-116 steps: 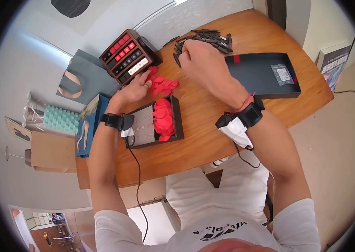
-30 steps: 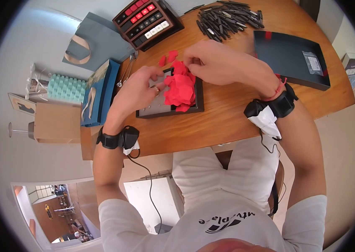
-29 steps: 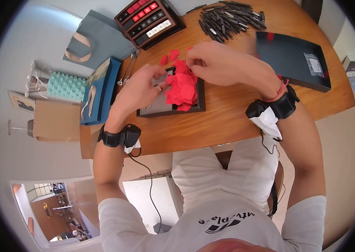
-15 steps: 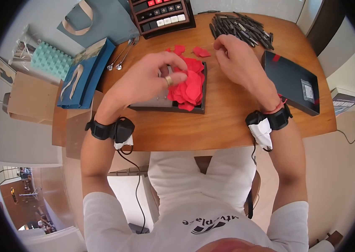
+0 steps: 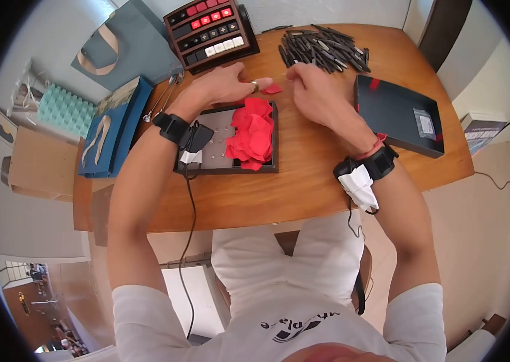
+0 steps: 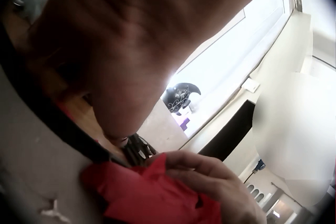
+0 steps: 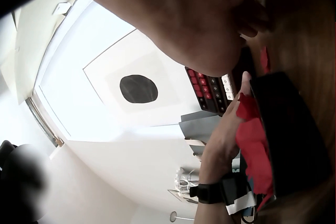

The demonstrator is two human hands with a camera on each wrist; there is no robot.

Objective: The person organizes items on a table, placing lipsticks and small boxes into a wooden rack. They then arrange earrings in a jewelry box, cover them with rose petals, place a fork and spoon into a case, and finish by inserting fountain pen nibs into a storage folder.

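Red petals (image 5: 252, 136) are heaped in the right compartment of a black box (image 5: 225, 170); small metallic pieces lie on its grey left part. Beyond the box's far edge reaches my left hand (image 5: 225, 84), its ringed side toward a loose red petal (image 5: 272, 88), fingers mostly extended. Whether it touches that petal is unclear. My right hand (image 5: 321, 99) is right of the petal, fingers bent and fingertips hidden, with nothing visible in it. In the right wrist view, the left hand (image 7: 223, 134) is behind the petals (image 7: 254, 153).
Black pen-like pieces (image 5: 324, 48) are piled behind the right hand. A black tray (image 5: 396, 117) holding a small packet stands at right. Behind the left hand is a rack (image 5: 210, 36) of small blocks; bags (image 5: 113, 136) and metal utensils (image 5: 161, 99) are at left.
Loose petals beyond the box are fewer, and the heap in it is larger than in the earliest view. My left hand has moved off the heap, past the far edge; the head view has shifted.
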